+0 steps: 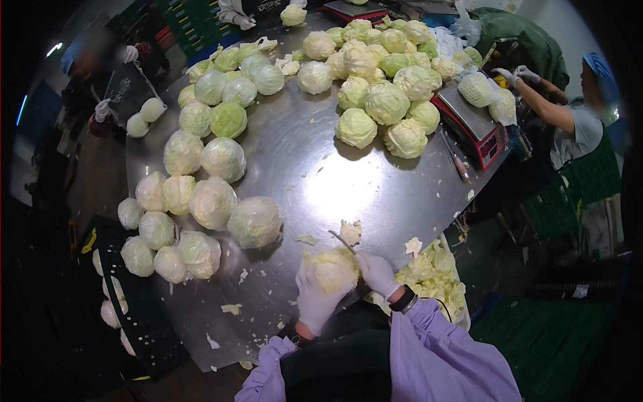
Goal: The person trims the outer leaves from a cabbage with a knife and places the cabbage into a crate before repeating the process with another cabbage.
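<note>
A pale cabbage (333, 273) sits in my left hand (317, 301), whose gloved fingers wrap its left and lower side. My right hand (377, 275), also in a white glove, closes around a knife whose thin dark blade (341, 241) points up and left along the cabbage's far edge. Most of the knife's handle is hidden by the fingers. Just beyond the blade lies a cut piece of cabbage (350, 232) on the metal table (288, 174). Leaf scraps are scattered around both hands.
Wrapped cabbages (213, 203) cover the table's left side; bare cabbages (386, 102) are heaped at the back. A red scale (494, 144) and another knife (461, 167) lie right. A bin of leaves (435, 281) stands by my right arm, a green crate (144, 301) at left. Co-workers surround the table.
</note>
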`<state>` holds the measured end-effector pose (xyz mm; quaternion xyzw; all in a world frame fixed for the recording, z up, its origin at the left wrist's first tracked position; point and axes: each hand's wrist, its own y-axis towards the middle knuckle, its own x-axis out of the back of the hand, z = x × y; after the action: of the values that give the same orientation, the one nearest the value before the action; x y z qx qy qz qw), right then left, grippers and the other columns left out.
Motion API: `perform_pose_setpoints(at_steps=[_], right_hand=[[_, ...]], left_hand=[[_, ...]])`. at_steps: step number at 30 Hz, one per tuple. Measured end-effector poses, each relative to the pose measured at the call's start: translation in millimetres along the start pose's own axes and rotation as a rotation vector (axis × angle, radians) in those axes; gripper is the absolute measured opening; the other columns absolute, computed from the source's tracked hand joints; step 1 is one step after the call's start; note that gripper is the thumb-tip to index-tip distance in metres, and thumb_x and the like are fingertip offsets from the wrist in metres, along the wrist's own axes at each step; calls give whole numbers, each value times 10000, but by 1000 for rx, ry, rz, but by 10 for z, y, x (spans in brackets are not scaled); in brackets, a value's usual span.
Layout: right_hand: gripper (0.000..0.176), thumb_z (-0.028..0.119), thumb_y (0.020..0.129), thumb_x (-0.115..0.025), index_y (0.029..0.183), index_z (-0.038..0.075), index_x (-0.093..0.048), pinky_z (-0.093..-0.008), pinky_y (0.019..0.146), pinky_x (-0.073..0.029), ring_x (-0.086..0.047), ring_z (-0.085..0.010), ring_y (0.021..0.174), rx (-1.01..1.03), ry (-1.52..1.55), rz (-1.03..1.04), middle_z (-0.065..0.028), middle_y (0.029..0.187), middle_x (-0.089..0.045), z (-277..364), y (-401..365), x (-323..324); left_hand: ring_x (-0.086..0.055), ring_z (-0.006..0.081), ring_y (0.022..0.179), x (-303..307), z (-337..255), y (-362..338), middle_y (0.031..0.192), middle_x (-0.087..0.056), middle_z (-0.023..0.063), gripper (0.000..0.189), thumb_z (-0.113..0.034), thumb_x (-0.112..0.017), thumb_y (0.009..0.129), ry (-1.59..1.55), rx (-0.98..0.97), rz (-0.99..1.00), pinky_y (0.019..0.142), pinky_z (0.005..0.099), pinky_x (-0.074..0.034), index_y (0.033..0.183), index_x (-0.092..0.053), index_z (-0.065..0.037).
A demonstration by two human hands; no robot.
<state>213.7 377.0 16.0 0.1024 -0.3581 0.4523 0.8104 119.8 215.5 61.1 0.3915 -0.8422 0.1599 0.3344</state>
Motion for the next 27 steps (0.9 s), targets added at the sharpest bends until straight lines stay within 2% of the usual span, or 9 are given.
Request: perform_pose_setpoints(at_steps=[4,7,9,11,14,16,20,22,27], right_hand=[[328,356,925,-504,926,52,-629,-496,683,-451,-603,-401,793,-62,-9,18,-201,813,-634,-118,66,-3],[348,370,896,-533,928,39,-632,-481,674,-455,-602,-397,767,-85,0,16,-199,781,-626,-112,88,-11],[358,374,881,-544,933,31,-631,-474,671,-457,-602,-394,755,-106,8,28,-200,773,-622,-232,126,-44],[395,392,867,-581,839,-1,-612,-458,652,-455,-598,-394,721,-32,-39,125,-204,773,-616,-463,168,-117],[373,352,880,-588,1066,28,-584,-454,643,-479,-612,-377,726,79,-164,122,-183,877,-635,-77,120,138],[509,334,899,-575,1287,24,-461,-437,635,-511,-632,-350,746,284,-290,-63,-169,999,-625,151,103,246],[517,323,900,-574,1291,5,-459,-415,629,-525,-648,-340,764,405,-263,22,-171,1020,-622,671,17,209],[535,309,899,-585,1323,30,-417,-405,634,-533,-652,-358,785,681,-185,-16,-205,1126,-605,684,36,71],[496,377,894,-574,1251,40,-502,-420,680,-522,-649,-350,797,422,-207,199,-181,1014,-641,629,171,96]], left_hand=[[-350,387,1270,53,187,-50,1367,-323,214,1030,-349,-880,590,15,-139,-31,1045,457,-342,1359,-259,-61],[-365,335,1288,158,636,-139,1384,-324,190,1049,-327,-888,595,-241,-120,58,1074,445,-331,1381,-240,-73],[-373,285,1296,303,797,-182,1396,-332,162,1076,-308,-890,609,-744,44,209,1095,424,-321,1407,-210,-67],[-453,280,1237,441,858,-186,1393,-339,178,1006,-140,-845,680,-765,-25,232,1034,426,-413,1425,-172,-65],[-410,282,1274,460,757,-306,1412,-332,184,1057,-189,-853,670,-912,231,162,1059,426,-375,1448,-152,-40],[-340,297,1334,288,661,-288,1449,-302,190,1125,-297,-870,633,-511,192,38,1100,410,-305,1455,-158,-11],[-383,385,1286,268,213,-164,1391,-358,269,1117,-402,-853,599,-100,128,12,1067,435,-336,1412,-243,60],[-406,395,1255,231,97,-122,1377,-373,275,1118,-430,-843,597,-6,113,87,1043,447,-355,1406,-251,65],[-443,394,1168,273,82,-8,1299,-433,242,1002,-490,-778,636,142,-31,194,948,491,-408,1364,-332,34]])
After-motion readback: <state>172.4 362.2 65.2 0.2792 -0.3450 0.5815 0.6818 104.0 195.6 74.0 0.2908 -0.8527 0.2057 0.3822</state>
